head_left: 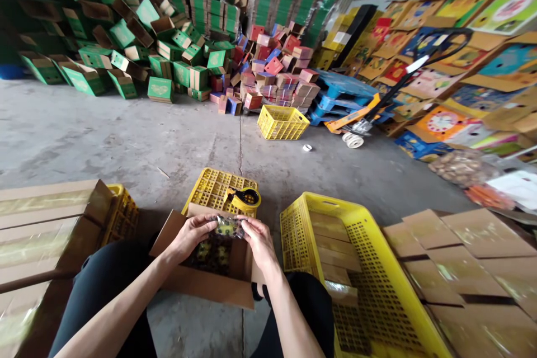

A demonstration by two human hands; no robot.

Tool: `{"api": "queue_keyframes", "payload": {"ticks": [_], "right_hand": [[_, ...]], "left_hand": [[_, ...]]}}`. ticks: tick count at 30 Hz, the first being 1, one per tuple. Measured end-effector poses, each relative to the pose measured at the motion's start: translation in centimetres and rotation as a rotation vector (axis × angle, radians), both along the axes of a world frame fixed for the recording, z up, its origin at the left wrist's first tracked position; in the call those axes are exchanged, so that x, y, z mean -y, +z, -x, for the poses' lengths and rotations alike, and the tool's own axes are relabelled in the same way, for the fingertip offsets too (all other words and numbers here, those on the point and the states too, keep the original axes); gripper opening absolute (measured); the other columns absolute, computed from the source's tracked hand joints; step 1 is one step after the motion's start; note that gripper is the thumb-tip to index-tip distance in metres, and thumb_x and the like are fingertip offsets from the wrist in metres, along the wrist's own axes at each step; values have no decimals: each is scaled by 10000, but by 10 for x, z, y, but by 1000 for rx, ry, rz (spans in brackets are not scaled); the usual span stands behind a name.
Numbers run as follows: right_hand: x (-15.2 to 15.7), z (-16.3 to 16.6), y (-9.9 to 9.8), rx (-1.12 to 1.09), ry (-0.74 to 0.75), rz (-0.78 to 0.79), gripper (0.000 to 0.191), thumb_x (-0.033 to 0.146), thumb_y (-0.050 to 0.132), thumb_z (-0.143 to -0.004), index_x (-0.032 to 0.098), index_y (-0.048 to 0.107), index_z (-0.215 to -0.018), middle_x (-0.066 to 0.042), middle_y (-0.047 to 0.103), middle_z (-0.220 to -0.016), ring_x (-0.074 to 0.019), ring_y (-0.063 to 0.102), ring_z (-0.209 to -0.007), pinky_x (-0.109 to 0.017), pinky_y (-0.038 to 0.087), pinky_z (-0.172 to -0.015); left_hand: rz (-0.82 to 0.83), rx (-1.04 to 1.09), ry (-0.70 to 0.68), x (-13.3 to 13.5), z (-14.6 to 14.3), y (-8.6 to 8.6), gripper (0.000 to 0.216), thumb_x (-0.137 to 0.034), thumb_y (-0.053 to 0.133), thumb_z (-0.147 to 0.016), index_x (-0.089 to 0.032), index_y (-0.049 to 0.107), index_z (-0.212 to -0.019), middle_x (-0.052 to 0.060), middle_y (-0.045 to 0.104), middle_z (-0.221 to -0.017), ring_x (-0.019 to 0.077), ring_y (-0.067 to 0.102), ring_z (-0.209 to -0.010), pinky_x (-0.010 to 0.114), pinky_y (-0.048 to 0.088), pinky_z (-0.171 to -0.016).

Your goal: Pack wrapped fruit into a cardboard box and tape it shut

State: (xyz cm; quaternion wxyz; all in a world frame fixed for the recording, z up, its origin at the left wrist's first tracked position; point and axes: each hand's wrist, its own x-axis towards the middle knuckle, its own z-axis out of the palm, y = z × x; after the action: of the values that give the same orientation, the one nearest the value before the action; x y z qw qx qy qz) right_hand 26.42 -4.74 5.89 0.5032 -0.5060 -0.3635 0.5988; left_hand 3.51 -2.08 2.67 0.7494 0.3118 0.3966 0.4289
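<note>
Between my two hands is a small clear plastic pack (226,227) with dark spots and a yellow-green patch; what is inside is too small to name. My left hand (193,235) grips its left end and my right hand (257,238) pinches its right end. Both are held over an open cardboard box (201,282) with its flaps spread out between my knees. Similar dark and green packs (212,254) lie inside the box, partly hidden by my hands. Just beyond, a yellow tape dispenser (245,199) rests on an upturned yellow crate (205,185).
To my right stands a large yellow crate (356,213) holding several taped cartons (335,240); more closed cartons (474,257) lie beyond it. Stacked taped boxes (42,229) are at my left. Ahead are a yellow basket (283,123), a pallet jack (356,120) and heaped green boxes (159,88).
</note>
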Motion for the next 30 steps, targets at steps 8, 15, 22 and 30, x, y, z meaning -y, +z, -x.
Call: {"api": "queue_keyframes", "payload": {"ticks": [8, 15, 22, 30], "right_hand": [[-1, 3, -3, -16, -75, 17, 458, 589, 927, -728, 261, 861, -1042, -90, 819, -1184, -298, 741, -1133, -425, 586, -964], [0, 6, -1, -29, -118, 68, 534, 643, 946, -664, 254, 860, -1019, -85, 823, -1125, -265, 756, -1000, -375, 617, -814], [0, 6, 0, -10, -121, 64, 497, 643, 933, -689, 275, 861, -1016, -68, 823, -1112, -257, 749, -1007, -358, 607, -800], [-1, 2, -6, -4, -93, 14, 498, 649, 916, -718, 274, 856, -1041, -63, 834, -1079, -247, 751, -985, -371, 587, -862]], "left_hand": [[-15, -62, 57, -2, 1, 0, 376, -441, 998, -688, -182, 854, -920, 64, 829, -937, 200, 738, -855, 273, 560, -809], [-7, -19, 84, -1, 0, 3, 385, -476, 993, -687, -167, 821, -838, 36, 786, -853, 157, 695, -777, 263, 565, -786], [-24, -4, 64, -3, 1, 1, 388, -489, 983, -702, -166, 822, -845, 46, 801, -886, 172, 717, -801, 292, 576, -834], [-49, 31, -34, -1, 1, 3, 655, -482, 950, -772, -228, 749, -1342, 120, 743, -1381, 307, 707, -1241, 355, 575, -987]]}}
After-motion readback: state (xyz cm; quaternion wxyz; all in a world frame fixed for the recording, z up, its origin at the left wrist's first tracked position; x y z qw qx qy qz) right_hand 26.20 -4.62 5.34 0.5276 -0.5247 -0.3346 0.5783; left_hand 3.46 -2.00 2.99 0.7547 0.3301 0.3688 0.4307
